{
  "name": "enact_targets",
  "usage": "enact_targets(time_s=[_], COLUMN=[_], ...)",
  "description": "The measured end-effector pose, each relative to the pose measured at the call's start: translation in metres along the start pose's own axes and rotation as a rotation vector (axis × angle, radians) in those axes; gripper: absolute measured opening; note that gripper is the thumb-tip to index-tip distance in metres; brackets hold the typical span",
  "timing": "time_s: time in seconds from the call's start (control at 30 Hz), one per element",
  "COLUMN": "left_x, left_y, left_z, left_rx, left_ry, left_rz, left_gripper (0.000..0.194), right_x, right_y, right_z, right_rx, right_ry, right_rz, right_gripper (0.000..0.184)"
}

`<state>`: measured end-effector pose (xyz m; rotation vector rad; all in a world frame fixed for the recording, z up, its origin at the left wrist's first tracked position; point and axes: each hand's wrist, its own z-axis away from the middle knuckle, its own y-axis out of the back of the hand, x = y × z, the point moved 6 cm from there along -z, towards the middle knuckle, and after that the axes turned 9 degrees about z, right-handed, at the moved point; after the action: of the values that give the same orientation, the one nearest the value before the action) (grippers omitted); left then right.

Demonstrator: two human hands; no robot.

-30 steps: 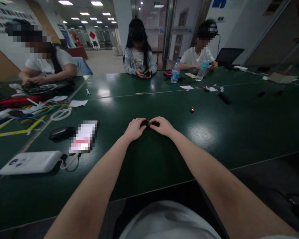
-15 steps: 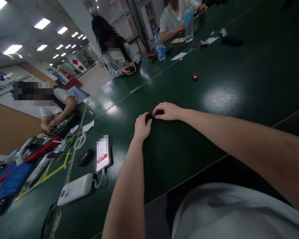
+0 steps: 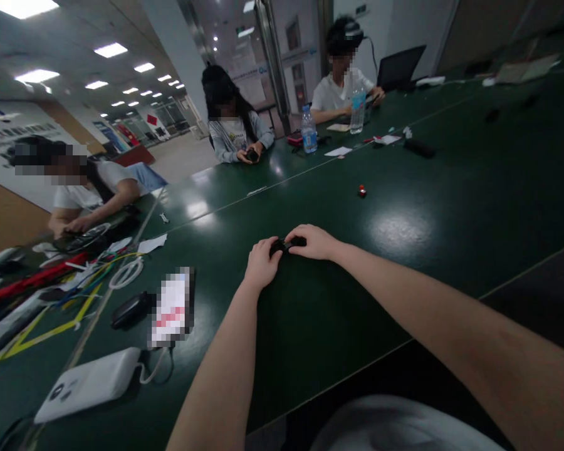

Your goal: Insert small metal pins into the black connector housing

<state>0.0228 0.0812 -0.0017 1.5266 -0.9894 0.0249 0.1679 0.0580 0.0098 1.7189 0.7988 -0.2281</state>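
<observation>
My left hand (image 3: 262, 264) rests on the dark green table (image 3: 329, 313), its fingers curled round the left part of a small black object (image 3: 278, 246). From the other side, my right hand (image 3: 316, 242) has its fingers closed on the right part of the same object. Both hands nearly touch, fingertips facing each other. What kind of object it is cannot be made out, as fingers cover much of it. A small red and silver item (image 3: 361, 191) lies on the table beyond my right hand.
To the left lie a phone (image 3: 172, 307), a black rounded case (image 3: 130, 309), a white power bank (image 3: 91, 382) and a coiled white cable (image 3: 126, 274). Two water bottles (image 3: 309, 130) stand across the table. Several people sit around it. A black pouch (image 3: 419, 148) lies at the far right.
The camera view has tilted up, so the hands and table appear lower and more of the room's far side shows. Both hands keep hold of the black object in much the same pose.
</observation>
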Motion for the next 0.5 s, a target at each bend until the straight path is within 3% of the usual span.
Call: enact_targets(time_s=[0.5], left_x=[0.009], left_y=[0.007], left_z=[0.005], left_rx=[-0.002], left_ry=[0.075], left_rz=[0.134], left_gripper=[0.038], right_x=[-0.013], right_y=[0.009], right_z=[0.004], right_rx=[-0.075], right_ry=[-0.051], right_rz=[0.105], right_gripper=[0.025])
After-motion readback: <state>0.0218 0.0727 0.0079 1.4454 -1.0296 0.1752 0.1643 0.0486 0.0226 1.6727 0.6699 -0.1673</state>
